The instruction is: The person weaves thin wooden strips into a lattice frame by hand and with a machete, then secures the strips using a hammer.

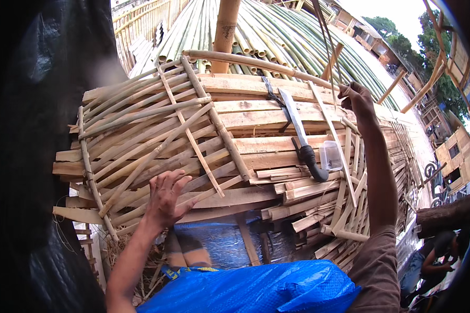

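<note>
Bamboo lattice [156,130] pinned flat under open left hand [165,197]; right hand [356,99] pinches a thin strip [326,47], best kept taut.

Outdoors in daylight: a wide bed of green bamboo poles [277,36] stretches away beyond an upright bamboo post [225,31]. Bamboo frames [433,68] and trees [402,36] stand at right under a pale sky, with a black sheet [31,130] hanging at left.
</note>
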A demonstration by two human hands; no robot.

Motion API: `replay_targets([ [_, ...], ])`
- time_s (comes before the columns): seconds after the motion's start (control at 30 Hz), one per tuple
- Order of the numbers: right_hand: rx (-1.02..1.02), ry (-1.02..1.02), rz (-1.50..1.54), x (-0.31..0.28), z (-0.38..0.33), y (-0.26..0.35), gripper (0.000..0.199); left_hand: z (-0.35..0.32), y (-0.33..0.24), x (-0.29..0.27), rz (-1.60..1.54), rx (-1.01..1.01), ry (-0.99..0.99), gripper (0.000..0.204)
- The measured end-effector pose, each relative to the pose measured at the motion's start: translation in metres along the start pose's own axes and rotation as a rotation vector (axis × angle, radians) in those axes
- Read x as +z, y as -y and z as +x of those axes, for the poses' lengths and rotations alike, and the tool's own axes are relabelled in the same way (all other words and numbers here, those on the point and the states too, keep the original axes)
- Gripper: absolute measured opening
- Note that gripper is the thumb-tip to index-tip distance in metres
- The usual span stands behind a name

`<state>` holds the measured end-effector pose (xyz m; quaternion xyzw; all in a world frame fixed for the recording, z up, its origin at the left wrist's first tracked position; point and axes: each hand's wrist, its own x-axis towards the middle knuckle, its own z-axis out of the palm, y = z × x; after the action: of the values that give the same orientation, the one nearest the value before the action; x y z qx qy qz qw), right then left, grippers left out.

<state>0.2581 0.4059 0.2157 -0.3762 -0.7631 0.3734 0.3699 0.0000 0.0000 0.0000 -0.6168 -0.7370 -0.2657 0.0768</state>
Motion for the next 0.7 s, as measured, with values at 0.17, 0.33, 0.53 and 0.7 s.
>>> replay_targets([
  [0.17, 0.21, 0.279, 0.623, 0.108, -0.134, -0.007, 0.02, 0.023, -0.024, -0.005, -0.584, -0.285, -0.213, 0.038],
  [0.33, 0.561, 0.56, 0.944, 0.194, -0.242, -0.006, 0.017, 0.042, -0.054, 0.004, -1.231, -0.588, -0.15, 0.047],
  [0.53, 0.698, 0.802, 1.009, 0.21, -0.284, -0.019, 0.02, 0.027, -0.041, 0.012, -1.383, -0.698, -0.189, 0.041],
  [0.7, 0.699, 0.744, 1.072, 0.212, -0.292, -0.025, 0.022, 0.022, -0.036, 0.007, -1.48, -0.877, -0.137, 0.038],
])
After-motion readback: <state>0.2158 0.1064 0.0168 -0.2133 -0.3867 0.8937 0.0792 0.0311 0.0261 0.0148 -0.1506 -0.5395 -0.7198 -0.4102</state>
